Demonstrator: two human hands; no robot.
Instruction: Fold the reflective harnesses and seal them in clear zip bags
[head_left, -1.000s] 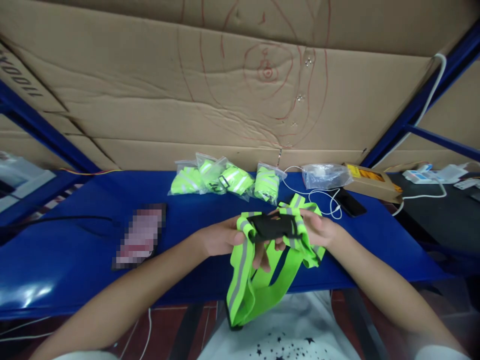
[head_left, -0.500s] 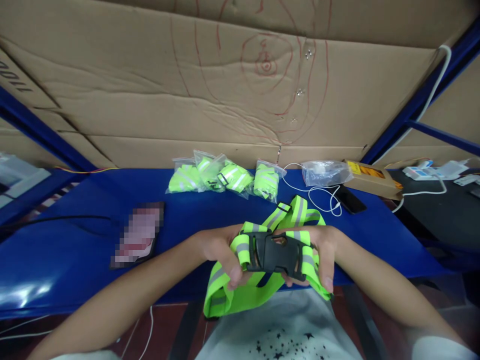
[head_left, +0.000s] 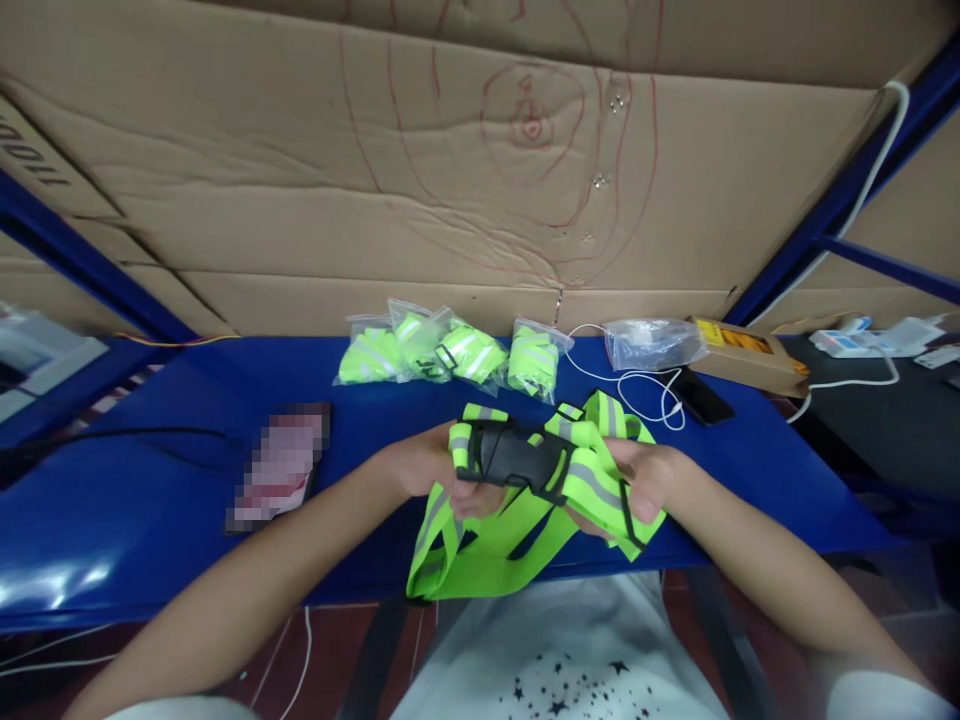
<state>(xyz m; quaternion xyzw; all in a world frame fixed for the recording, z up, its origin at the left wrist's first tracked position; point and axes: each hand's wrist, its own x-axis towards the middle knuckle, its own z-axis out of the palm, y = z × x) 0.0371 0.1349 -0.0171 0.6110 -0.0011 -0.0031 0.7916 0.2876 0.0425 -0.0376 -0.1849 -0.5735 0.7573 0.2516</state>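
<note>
Both my hands hold a neon green reflective strap harness [head_left: 495,545] above the near edge of the blue table [head_left: 150,500]. A black plastic buckle [head_left: 517,458] joins the straps between my hands. My left hand [head_left: 431,470] grips the strap at the buckle's left end, fingers curled. My right hand [head_left: 637,480] is closed around the bunched straps on the right. Loose loops of the harness hang below the table edge toward my white shirt.
Several clear bags holding folded green straps [head_left: 442,355] lie at the table's back. An empty-looking clear bag [head_left: 651,345], a white cable [head_left: 637,385], a black phone [head_left: 697,398] and a brown box [head_left: 750,355] are at right. A blurred dark item [head_left: 279,468] lies at left. Cardboard [head_left: 450,180] walls the back.
My hands have lifted the harness slightly and moved it away from me over the table edge. The buckle has tilted, with its left end higher, and the hanging loops have shifted left.
</note>
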